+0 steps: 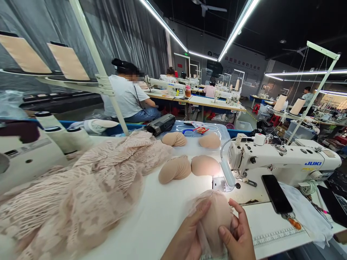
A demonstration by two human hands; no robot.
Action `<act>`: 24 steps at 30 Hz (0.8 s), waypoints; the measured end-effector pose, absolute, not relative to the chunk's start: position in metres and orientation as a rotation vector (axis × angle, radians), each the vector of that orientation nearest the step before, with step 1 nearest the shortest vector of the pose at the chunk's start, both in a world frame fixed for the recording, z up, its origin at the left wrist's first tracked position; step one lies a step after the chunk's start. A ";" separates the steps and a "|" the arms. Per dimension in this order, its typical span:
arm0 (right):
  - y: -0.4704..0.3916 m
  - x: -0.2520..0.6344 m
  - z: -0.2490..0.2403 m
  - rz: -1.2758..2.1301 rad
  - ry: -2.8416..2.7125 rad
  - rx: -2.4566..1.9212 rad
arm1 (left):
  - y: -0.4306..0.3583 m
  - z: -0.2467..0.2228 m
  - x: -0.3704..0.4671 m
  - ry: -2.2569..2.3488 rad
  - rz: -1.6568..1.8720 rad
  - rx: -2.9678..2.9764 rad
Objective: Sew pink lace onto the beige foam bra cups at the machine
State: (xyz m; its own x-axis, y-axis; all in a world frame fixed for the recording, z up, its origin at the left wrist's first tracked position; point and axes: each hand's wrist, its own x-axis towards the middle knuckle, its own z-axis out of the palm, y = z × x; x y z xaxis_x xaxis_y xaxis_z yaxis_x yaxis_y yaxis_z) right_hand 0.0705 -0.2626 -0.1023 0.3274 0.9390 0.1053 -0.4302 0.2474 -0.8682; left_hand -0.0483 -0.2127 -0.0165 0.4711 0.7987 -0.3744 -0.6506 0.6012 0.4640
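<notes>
Both my hands hold one beige bra cup (215,216) with sheer lace fabric around it, in front of the sewing machine's needle area. My left hand (187,231) grips its left side, thumb lying on the front. On the right side, my right hand (238,231) has its thumb pressed on the cup and its index finger raised at the edge. Beyond my hands lie a fanned stack of beige cup pads (176,169) and another pad pile (205,165). A white JUKI sewing machine (284,157) stands to the right, its lamp lit.
Beige lace fabric (89,191) is heaped across the table's left. A black phone (276,194), keys (294,222) and a white plastic bag (306,213) lie at right. Farther back are a plastic tray (221,129), more pads and a co-worker (130,94) seated at another machine.
</notes>
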 end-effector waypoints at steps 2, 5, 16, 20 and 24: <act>-0.263 0.071 -0.102 1.061 -0.724 -0.852 | -0.214 -0.017 -0.049 0.609 0.870 0.313; -0.263 0.070 -0.101 1.065 -0.719 -0.843 | -0.216 -0.015 -0.049 0.608 0.843 0.362; -0.261 0.069 -0.103 1.064 -0.711 -0.854 | -0.207 -0.006 -0.047 0.654 0.881 0.448; -0.260 0.068 -0.102 1.062 -0.723 -0.851 | -0.206 -0.004 -0.044 0.685 0.877 0.470; -0.259 0.064 -0.109 1.088 -0.718 -0.860 | -0.204 0.000 -0.045 0.702 0.867 0.493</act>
State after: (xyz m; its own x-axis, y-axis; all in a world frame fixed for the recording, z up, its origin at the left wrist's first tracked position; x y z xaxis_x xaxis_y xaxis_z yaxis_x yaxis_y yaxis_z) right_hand 0.0636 -0.2593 -0.1087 0.3095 0.9476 0.0793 -0.4457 0.2182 -0.8682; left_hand -0.0453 -0.2037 0.0004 0.4509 0.8201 -0.3523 -0.5146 0.5613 0.6481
